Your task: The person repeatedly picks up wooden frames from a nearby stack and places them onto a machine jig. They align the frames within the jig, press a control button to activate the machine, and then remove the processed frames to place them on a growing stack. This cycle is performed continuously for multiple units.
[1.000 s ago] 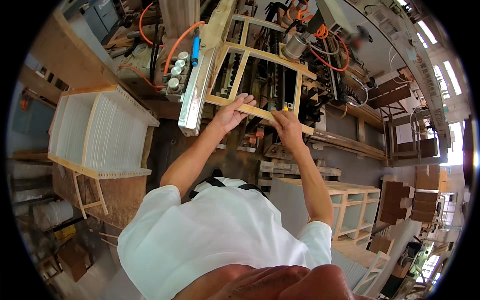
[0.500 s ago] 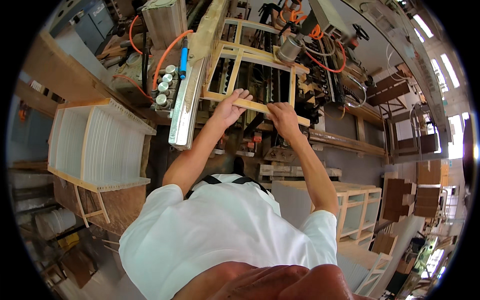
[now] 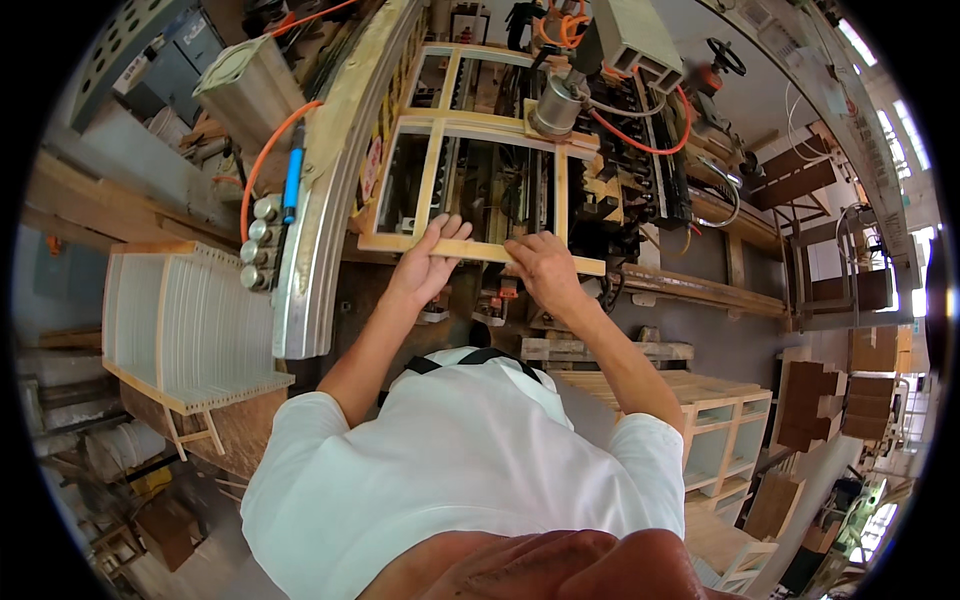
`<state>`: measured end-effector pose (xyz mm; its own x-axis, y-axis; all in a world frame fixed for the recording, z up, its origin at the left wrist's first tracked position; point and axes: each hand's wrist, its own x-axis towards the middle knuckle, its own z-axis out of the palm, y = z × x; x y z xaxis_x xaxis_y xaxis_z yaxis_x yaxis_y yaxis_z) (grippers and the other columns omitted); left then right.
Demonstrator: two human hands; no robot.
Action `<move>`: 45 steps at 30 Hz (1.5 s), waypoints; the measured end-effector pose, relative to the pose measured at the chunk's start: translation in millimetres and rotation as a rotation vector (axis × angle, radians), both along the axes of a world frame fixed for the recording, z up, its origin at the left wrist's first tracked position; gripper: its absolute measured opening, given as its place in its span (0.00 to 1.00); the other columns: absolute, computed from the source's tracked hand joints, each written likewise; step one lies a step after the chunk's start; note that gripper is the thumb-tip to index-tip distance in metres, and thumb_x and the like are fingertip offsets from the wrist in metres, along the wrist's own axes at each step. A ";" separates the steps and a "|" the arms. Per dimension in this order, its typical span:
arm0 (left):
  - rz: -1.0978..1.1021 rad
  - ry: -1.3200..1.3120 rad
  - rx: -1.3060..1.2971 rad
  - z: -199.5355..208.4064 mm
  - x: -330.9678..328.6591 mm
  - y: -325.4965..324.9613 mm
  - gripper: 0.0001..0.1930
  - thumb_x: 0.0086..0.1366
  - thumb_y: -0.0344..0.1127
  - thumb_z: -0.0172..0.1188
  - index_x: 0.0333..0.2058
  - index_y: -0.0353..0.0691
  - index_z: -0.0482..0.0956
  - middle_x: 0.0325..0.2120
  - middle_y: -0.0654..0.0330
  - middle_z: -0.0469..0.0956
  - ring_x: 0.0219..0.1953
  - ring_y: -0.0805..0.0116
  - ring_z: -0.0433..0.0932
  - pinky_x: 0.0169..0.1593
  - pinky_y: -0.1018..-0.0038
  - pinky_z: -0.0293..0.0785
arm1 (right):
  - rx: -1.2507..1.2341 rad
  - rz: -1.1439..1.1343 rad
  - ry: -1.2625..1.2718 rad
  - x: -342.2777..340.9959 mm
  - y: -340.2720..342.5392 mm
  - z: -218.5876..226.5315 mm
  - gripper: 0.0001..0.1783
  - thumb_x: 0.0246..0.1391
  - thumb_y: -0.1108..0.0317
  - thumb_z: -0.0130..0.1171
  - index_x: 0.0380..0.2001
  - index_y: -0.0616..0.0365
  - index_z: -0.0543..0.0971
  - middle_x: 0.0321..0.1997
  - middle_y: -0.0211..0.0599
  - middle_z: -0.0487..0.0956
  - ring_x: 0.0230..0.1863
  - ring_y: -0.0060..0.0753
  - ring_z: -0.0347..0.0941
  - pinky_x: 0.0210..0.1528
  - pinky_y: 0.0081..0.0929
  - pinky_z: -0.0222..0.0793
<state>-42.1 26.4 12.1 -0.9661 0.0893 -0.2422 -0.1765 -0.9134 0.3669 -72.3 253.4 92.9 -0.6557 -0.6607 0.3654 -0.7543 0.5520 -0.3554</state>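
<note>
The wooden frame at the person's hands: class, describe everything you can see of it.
The wooden frame is pale yellowish, apparently bare wood. Its front rail runs nearly level, its right end jutting past the rightmost bar; bars lead away to a further rail, leaving openings. It lies above dark machinery. The left hand and right hand both touch the front rail. A silver cylinder stands at the further rail; contact there is unclear.

Windows (image 3: 857, 43) glare at right — the bowed, dim left rim seems soft.
</note>
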 end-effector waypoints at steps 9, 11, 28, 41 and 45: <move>-0.073 -0.128 -0.056 16.5 -39.2 17.5 0.16 0.67 0.44 0.55 0.45 0.38 0.72 0.48 0.52 0.73 0.57 0.56 0.69 0.65 0.55 0.61 | 0.027 -0.005 0.156 -54.2 11.4 6.6 0.17 0.38 0.75 0.62 0.37 0.59 0.79 0.36 0.38 0.78 0.40 0.43 0.71 0.43 0.36 0.66; -0.092 -0.077 0.023 18.5 -42.1 22.9 0.15 0.66 0.44 0.56 0.43 0.39 0.72 0.48 0.51 0.73 0.57 0.56 0.69 0.64 0.53 0.61 | 0.075 -0.002 0.135 -65.7 16.7 11.4 0.17 0.38 0.75 0.62 0.37 0.58 0.79 0.36 0.38 0.78 0.39 0.44 0.70 0.43 0.37 0.66; 0.180 -0.121 -0.068 18.6 -115.0 -19.3 0.15 0.70 0.34 0.49 0.51 0.34 0.65 0.53 0.43 0.66 0.60 0.48 0.65 0.64 0.55 0.63 | 0.218 -0.020 0.413 -149.1 -45.5 -9.4 0.11 0.40 0.73 0.59 0.32 0.57 0.79 0.31 0.38 0.76 0.39 0.43 0.69 0.42 0.38 0.63; 0.091 -0.142 -0.152 9.6 -138.9 19.3 0.24 0.67 0.48 0.53 0.50 0.31 0.66 0.50 0.48 0.70 0.57 0.51 0.68 0.60 0.57 0.65 | 0.412 0.115 0.475 -227.2 -88.0 -4.0 0.08 0.45 0.71 0.56 0.32 0.52 0.77 0.27 0.37 0.79 0.35 0.40 0.75 0.40 0.36 0.65; 0.136 -0.153 -0.025 2.0 -186.4 30.8 0.42 0.67 0.60 0.45 0.63 0.28 0.48 0.65 0.41 0.48 0.69 0.48 0.46 0.69 0.53 0.41 | 0.464 0.090 0.417 -232.8 -88.7 -7.4 0.16 0.43 0.72 0.60 0.40 0.50 0.76 0.27 0.38 0.80 0.35 0.43 0.75 0.37 0.39 0.65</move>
